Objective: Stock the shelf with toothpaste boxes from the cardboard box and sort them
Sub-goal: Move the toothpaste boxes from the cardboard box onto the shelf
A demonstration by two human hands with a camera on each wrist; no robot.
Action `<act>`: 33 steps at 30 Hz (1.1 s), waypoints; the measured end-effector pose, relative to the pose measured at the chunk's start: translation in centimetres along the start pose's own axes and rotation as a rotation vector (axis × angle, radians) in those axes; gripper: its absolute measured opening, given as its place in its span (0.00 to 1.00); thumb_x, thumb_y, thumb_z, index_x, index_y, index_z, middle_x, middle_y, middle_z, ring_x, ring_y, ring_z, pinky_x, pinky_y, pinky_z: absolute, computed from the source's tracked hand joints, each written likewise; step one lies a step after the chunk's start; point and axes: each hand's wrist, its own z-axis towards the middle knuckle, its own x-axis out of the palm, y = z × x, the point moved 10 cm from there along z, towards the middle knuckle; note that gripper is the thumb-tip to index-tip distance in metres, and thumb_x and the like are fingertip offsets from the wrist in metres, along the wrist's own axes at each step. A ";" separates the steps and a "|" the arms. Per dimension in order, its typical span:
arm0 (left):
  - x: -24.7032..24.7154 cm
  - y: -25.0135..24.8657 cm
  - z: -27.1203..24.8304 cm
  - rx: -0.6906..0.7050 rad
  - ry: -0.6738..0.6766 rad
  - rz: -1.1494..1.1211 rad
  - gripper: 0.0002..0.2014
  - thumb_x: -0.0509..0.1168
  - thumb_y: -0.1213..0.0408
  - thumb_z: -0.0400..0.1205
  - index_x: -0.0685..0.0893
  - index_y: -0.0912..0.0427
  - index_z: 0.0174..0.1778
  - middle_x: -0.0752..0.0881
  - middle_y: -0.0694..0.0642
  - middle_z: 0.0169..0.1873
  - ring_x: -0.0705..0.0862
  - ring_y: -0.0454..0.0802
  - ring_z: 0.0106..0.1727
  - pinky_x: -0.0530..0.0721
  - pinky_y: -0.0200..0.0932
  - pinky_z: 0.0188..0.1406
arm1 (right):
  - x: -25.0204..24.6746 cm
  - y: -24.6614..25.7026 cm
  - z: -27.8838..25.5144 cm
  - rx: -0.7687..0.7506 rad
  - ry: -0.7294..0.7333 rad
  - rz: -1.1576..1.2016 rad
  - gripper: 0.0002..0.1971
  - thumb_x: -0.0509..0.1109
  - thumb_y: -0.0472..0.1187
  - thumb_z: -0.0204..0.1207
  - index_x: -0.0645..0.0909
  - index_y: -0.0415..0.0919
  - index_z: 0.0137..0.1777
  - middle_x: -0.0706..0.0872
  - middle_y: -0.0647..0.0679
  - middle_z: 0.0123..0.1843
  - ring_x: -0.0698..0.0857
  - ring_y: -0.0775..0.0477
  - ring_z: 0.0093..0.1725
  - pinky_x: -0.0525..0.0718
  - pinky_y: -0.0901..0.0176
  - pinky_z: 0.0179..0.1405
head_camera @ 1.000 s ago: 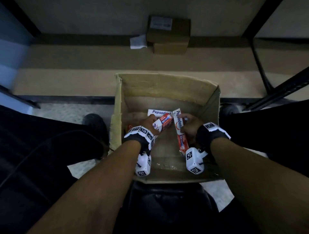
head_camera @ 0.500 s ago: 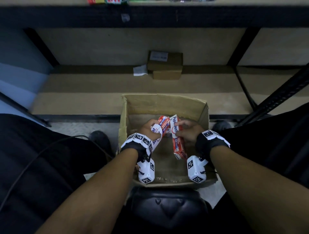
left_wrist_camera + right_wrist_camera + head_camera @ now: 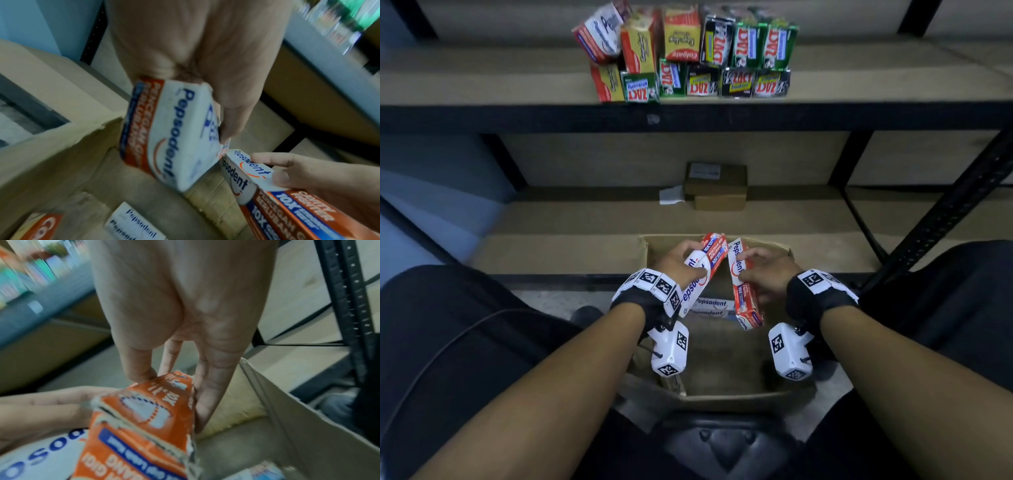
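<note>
The left hand (image 3: 677, 263) curls its fingers and thumb round one red-and-white Pepsodent box (image 3: 702, 274), holding it slanted over the open cardboard box (image 3: 726, 397) on the floor. Just beside it, the right hand (image 3: 768, 274) pinches a second Pepsodent box (image 3: 743, 284) between thumb and fingers; in the right wrist view the near end flap of this box (image 3: 144, 415) looks torn and frayed. The upper ends of the two held boxes lean towards each other and nearly touch. Below them, at least one more Pepsodent carton (image 3: 710, 306) lies flat on the cardboard box's floor.

Beyond the cardboard box, a lower shelf board (image 3: 585, 222) carries a small brown parcel (image 3: 715, 185). Higher and farther, the upper shelf (image 3: 482, 85) holds a double row of toothpaste boxes (image 3: 688, 54), green and black ZACT cartons to the right, red and yellow ones to the left.

Against half a second ago, both hands have risen higher above the cardboard box with their cartons, and the view has tipped upward, so the stocked upper shelf now shows fully.
</note>
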 end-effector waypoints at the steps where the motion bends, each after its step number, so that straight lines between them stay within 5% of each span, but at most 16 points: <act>1: -0.5 -0.6 -0.2 0.007 -0.006 -0.018 0.24 0.75 0.65 0.75 0.78 0.41 0.63 0.89 0.53 0.53 0.91 0.54 0.47 0.91 0.53 0.49 | -0.5 0.8 -0.3 -0.022 -0.020 0.004 0.14 0.75 0.38 0.75 0.85 0.57 0.55 0.92 0.45 0.50 0.94 0.41 0.43 0.92 0.36 0.43; 7: -3.0 -3.8 -1.8 0.072 -0.031 -0.102 0.22 0.73 0.63 0.80 0.76 0.44 0.67 0.87 0.47 0.50 0.90 0.45 0.42 0.87 0.39 0.32 | -1.8 4.4 -1.9 -0.110 0.016 0.068 0.14 0.77 0.40 0.75 0.83 0.59 0.56 0.92 0.48 0.53 0.94 0.46 0.44 0.92 0.38 0.46; 11: -4.3 -6.3 -2.9 0.148 -0.026 -0.068 0.22 0.72 0.60 0.80 0.73 0.41 0.67 0.86 0.45 0.47 0.91 0.44 0.40 0.90 0.43 0.34 | -2.8 6.7 -3.2 -0.150 0.016 0.075 0.15 0.76 0.39 0.77 0.81 0.58 0.58 0.91 0.47 0.54 0.93 0.45 0.45 0.93 0.43 0.45; 14: -5.0 -8.3 -3.8 0.204 -0.031 -0.077 0.24 0.71 0.62 0.81 0.70 0.42 0.70 0.84 0.42 0.47 0.90 0.42 0.41 0.87 0.37 0.29 | -3.6 8.5 -4.3 -0.179 0.025 0.111 0.16 0.76 0.38 0.77 0.80 0.58 0.59 0.89 0.45 0.58 0.93 0.44 0.48 0.93 0.45 0.42; 19: -6.6 -11.7 -5.1 0.291 -0.065 -0.139 0.25 0.71 0.64 0.81 0.69 0.44 0.71 0.84 0.41 0.47 0.91 0.39 0.39 0.91 0.40 0.35 | -5.4 12.5 -6.9 -0.290 -0.012 0.113 0.16 0.75 0.37 0.78 0.79 0.54 0.62 0.88 0.47 0.57 0.92 0.45 0.51 0.93 0.45 0.44; 23: -8.5 -14.8 -6.6 0.370 -0.124 -0.107 0.25 0.73 0.62 0.80 0.70 0.42 0.69 0.84 0.41 0.45 0.90 0.36 0.38 0.90 0.39 0.34 | -7.3 15.0 -9.3 -0.364 -0.049 0.134 0.15 0.75 0.37 0.78 0.81 0.54 0.60 0.90 0.45 0.50 0.93 0.48 0.42 0.92 0.51 0.37; 29: -11.4 -19.2 -8.7 0.456 -0.192 -0.067 0.25 0.74 0.60 0.79 0.71 0.41 0.68 0.84 0.40 0.44 0.89 0.36 0.37 0.89 0.38 0.34 | -9.8 18.2 -11.9 -0.473 -0.097 0.149 0.15 0.77 0.34 0.75 0.85 0.53 0.56 0.85 0.36 0.46 0.92 0.43 0.39 0.92 0.35 0.44; 33: -13.2 -22.1 -9.8 0.506 -0.206 -0.095 0.24 0.74 0.61 0.79 0.72 0.42 0.68 0.84 0.41 0.46 0.90 0.39 0.40 0.91 0.45 0.41 | -11.6 21.0 -13.4 -0.543 -0.126 0.128 0.15 0.78 0.35 0.75 0.84 0.51 0.58 0.89 0.36 0.48 0.93 0.45 0.40 0.92 0.38 0.41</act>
